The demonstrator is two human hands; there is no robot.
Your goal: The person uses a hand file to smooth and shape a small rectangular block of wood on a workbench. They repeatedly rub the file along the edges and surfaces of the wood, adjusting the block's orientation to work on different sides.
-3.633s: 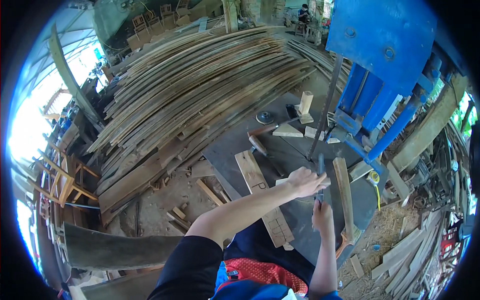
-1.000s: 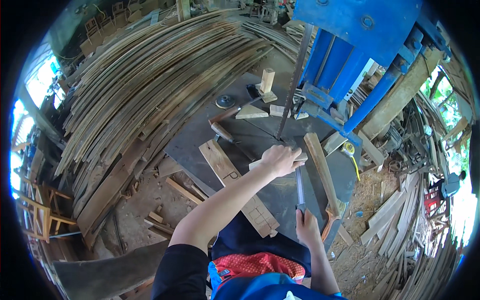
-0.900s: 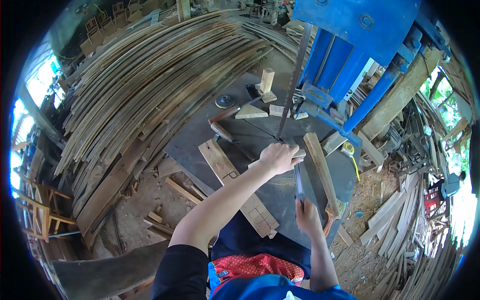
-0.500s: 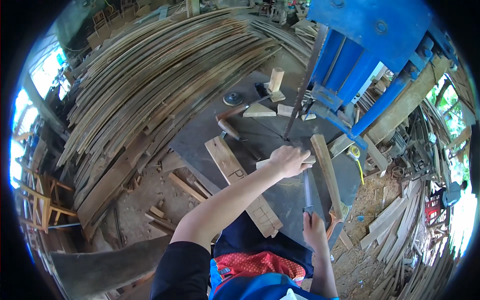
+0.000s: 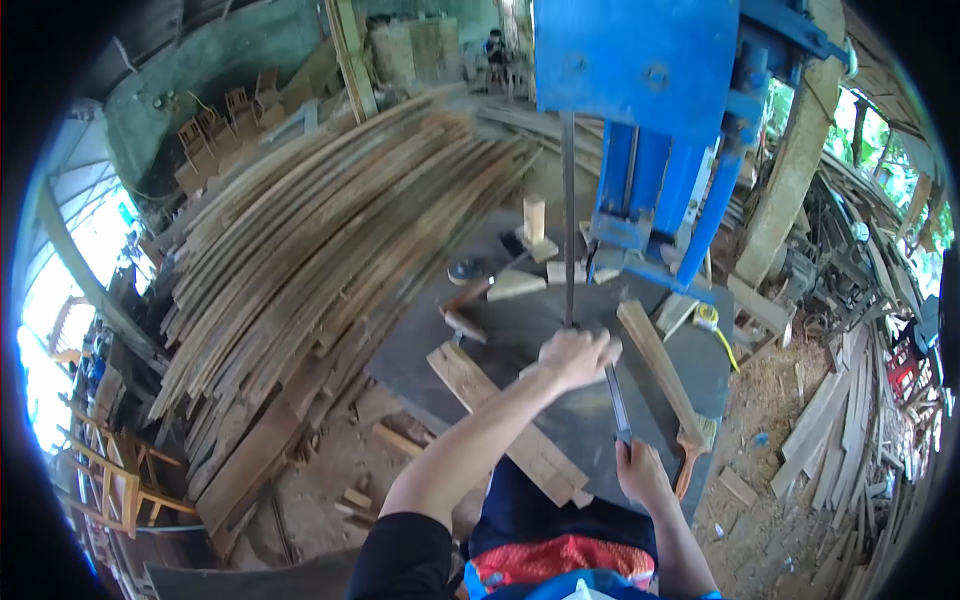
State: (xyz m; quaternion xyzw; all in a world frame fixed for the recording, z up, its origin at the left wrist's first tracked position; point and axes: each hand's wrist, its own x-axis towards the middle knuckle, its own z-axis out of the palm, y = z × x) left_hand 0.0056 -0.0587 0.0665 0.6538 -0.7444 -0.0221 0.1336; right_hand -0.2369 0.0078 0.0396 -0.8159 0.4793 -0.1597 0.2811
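File (image 5: 618,402) clamped in right hand (image 5: 643,472); left hand (image 5: 578,358) apparently gripping wood piece (image 5: 528,371).

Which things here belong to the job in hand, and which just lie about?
In use:
flat metal tool in the right hand;
light wood piece in the left hand.

Seemingly lying about:
tape measure;
round dark disc;
stacked planks.

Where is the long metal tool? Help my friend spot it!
Find the big blue machine, then the dark table below it. At its near edge, the right hand holds the long tool, which points toward the left hand. It is narrow grey metal, while its neighbours, the board on its left and the long piece on its right, are wood.
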